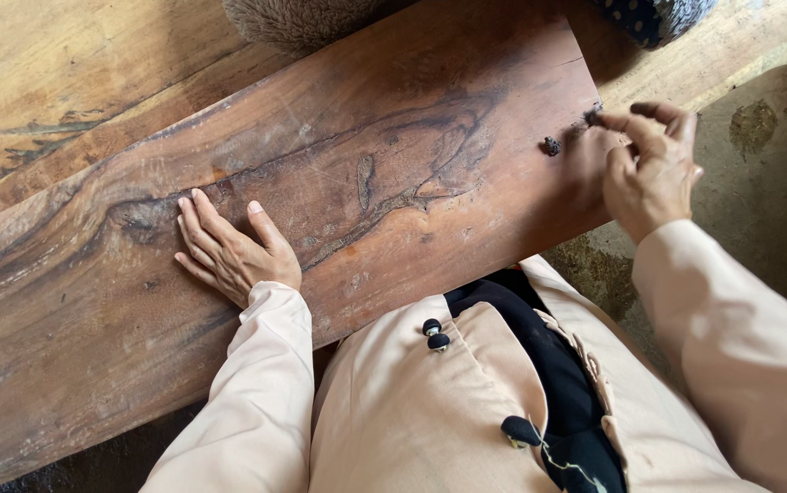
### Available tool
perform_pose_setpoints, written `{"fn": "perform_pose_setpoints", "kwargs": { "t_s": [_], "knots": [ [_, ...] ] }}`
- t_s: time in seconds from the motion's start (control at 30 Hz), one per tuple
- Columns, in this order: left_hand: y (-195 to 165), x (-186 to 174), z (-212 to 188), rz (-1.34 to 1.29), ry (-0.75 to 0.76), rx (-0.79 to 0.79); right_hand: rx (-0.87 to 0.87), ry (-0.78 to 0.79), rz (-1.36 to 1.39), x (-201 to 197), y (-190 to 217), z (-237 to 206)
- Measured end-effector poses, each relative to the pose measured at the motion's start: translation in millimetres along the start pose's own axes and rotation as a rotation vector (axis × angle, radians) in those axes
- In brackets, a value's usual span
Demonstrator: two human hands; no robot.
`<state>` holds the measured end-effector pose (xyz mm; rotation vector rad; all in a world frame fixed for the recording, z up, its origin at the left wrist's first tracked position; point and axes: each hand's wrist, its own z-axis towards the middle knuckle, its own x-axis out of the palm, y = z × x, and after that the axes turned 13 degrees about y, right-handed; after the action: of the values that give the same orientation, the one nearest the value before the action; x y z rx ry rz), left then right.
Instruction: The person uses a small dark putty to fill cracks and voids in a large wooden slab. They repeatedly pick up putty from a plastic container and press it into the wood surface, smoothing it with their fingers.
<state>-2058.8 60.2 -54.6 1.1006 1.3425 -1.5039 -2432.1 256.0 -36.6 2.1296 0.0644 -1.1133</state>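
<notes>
- The right hand (651, 169) pinches a tiny dark bit (591, 116) between thumb and fingertips, at the far right end of a wooden plank (338, 173).
- A second small dark bit (550, 145) lies just beside it on the wood.
- The left hand (229, 251) rests flat and open on the plank, holding nothing.
- The plank looks heavy, stiff and smooth, best gripped by its long edges; the bits look light and easily dropped.
- Pale sleeves (256, 402) frame the view.

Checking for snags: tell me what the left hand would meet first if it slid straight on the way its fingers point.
Only bare plank lies ahead of the left hand; farther on, probably the plank's far edge and the lighter wood behind.
</notes>
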Motion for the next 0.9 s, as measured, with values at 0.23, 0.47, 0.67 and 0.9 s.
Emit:
{"fn": "perform_pose_setpoints", "kwargs": {
  "t_s": [0.23,0.47,0.67,0.9],
  "knots": [
    [-0.6,0.3,-0.2,-0.005,-0.015,0.009,-0.117,-0.036,-0.132,-6.3,4.7,20.7],
    [-0.6,0.8,0.3,-0.028,-0.013,0.0,-0.075,-0.001,0.142,-3.5,0.3,1.6],
    [-0.5,2.3,1.8,-0.031,-0.029,0.006,-0.106,0.03,0.034,4.1,-2.0,3.9],
    [1.6,4.4,4.9,-0.036,-0.037,0.002,-0.047,-0.018,0.089,-8.1,-6.3,8.5]
  ]
}}
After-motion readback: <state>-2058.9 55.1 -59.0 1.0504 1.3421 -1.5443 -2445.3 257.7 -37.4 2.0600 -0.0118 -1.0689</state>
